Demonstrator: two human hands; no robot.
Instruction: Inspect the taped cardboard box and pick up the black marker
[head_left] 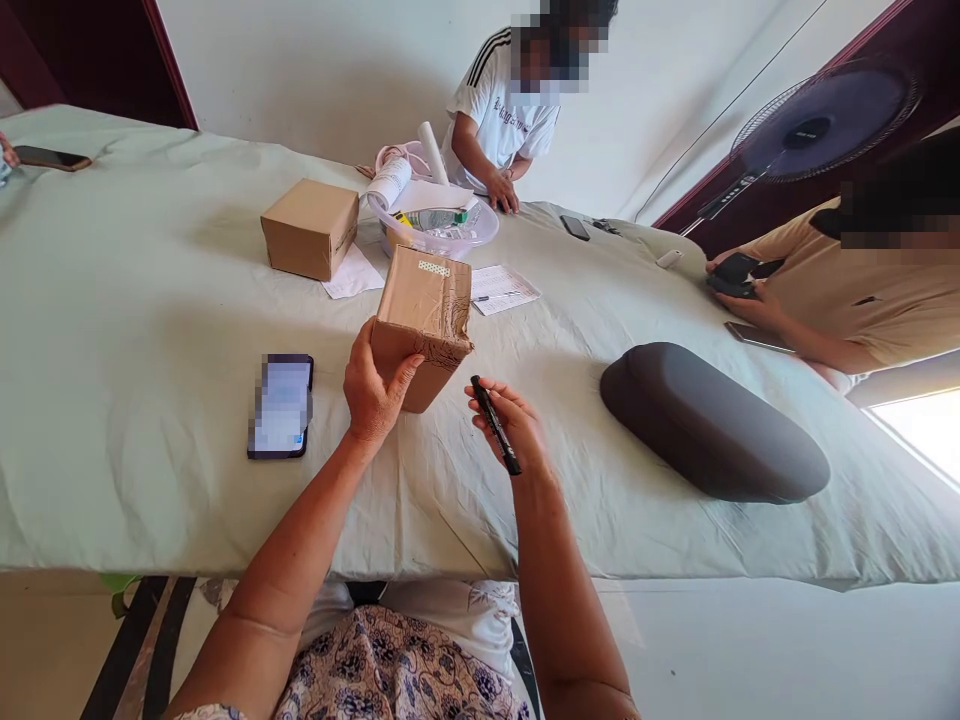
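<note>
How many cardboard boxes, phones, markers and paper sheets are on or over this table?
Cardboard boxes: 2, a taped box in the left hand and a plain box.
Phones: 5.
Markers: 1, a black marker in the right hand.
Paper sheets: 2.
Total: 10.

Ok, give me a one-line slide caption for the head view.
Left hand tilts a taped cardboard box on the cloth-covered table while the right hand holds a black marker.
</note>
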